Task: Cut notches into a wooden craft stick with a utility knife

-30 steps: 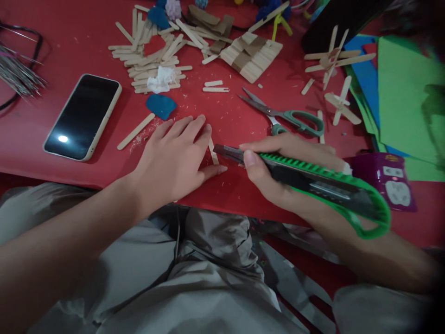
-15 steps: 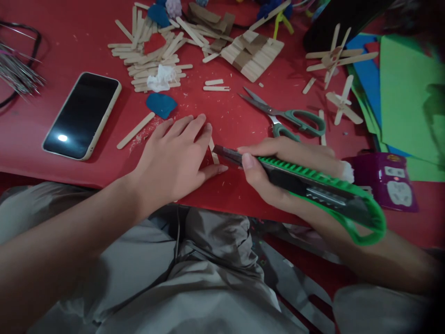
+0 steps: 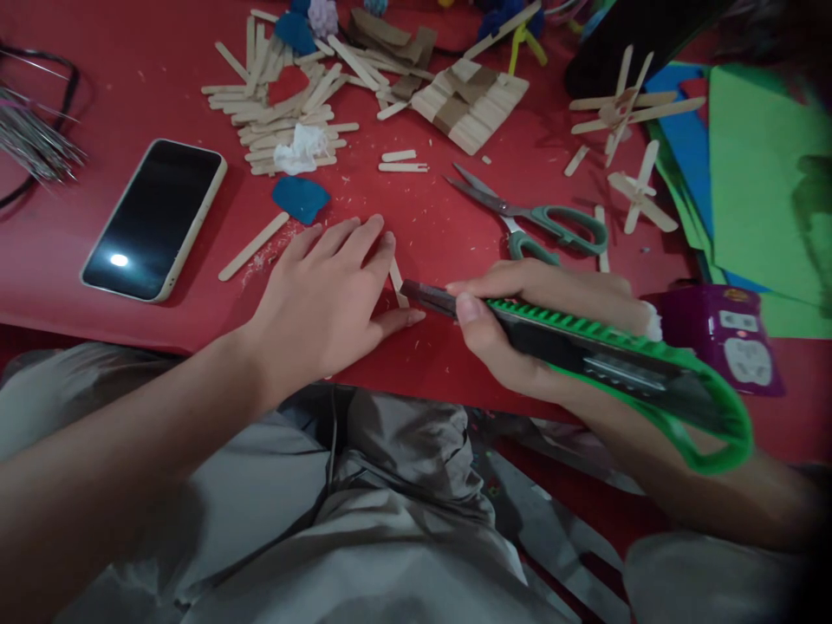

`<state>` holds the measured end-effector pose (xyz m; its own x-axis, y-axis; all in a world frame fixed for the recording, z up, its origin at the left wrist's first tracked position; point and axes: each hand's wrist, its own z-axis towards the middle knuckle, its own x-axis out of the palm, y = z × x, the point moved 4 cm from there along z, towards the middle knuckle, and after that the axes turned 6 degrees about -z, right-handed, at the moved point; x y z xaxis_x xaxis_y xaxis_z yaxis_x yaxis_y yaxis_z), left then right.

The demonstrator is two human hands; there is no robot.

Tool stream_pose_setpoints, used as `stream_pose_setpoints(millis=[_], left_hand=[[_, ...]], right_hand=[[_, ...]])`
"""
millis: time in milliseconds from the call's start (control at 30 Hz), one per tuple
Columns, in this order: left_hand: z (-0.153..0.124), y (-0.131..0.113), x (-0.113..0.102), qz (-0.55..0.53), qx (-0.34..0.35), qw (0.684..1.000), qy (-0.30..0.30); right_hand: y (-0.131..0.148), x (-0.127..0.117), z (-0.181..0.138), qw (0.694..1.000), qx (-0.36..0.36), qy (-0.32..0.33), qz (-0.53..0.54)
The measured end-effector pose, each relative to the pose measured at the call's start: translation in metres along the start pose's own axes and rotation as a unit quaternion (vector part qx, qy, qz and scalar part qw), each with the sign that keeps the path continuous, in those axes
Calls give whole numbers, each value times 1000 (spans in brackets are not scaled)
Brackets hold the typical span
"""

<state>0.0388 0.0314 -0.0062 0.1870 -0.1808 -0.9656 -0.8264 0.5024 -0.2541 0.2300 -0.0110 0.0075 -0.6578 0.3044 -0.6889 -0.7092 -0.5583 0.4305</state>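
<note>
Left hand flat on the desk, pinning a short craft stick; right hand clamped around the green utility knife, blade meeting the stick crosswise from the right.

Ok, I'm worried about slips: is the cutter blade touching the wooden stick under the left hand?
Touching. In the head view the blade of the cutter meets the stick beside the left hand, with no red table showing between.
</note>
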Motion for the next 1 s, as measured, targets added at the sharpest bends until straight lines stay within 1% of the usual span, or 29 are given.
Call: stream_pose_setpoints(millis=[100,167,267,367,467,567,633,700,733,800,867,933,1000], left_hand=[[0,0,0,0,-6,1000,4],[0,0,0,1,-3,1000,3],[-1,1,0,1,7,1000,-6],[-1,1,1,-2,7,1000,-5],[0,2,0,-5,3,1000,2],[2,6,-3,-19,19,999,28],[3,11,-5,-41,39,996,66],[4,18,-7,-61,43,992,101],[5,21,-8,-66,40,991,109],[5,27,-9,-70,35,989,123],[4,33,-9,-74,32,988,134],[3,38,-8,-88,40,985,144],[2,42,-7,-114,59,980,152]], right_hand=[[3,1,2,999,6,12,34],[2,2,4,998,42,21,37],[-1,5,6,993,100,51,46],[-5,11,7,987,120,77,75],[-11,15,6,983,136,71,101],[-18,16,6,978,149,74,127],[-21,18,8,970,163,86,159],[-26,22,9,953,192,101,209],[-29,24,9,942,212,101,241],[-35,26,9,917,248,81,303],[-39,28,8,901,260,63,341],[-39,29,8,904,244,76,343],[-35,29,9,919,211,104,317]])
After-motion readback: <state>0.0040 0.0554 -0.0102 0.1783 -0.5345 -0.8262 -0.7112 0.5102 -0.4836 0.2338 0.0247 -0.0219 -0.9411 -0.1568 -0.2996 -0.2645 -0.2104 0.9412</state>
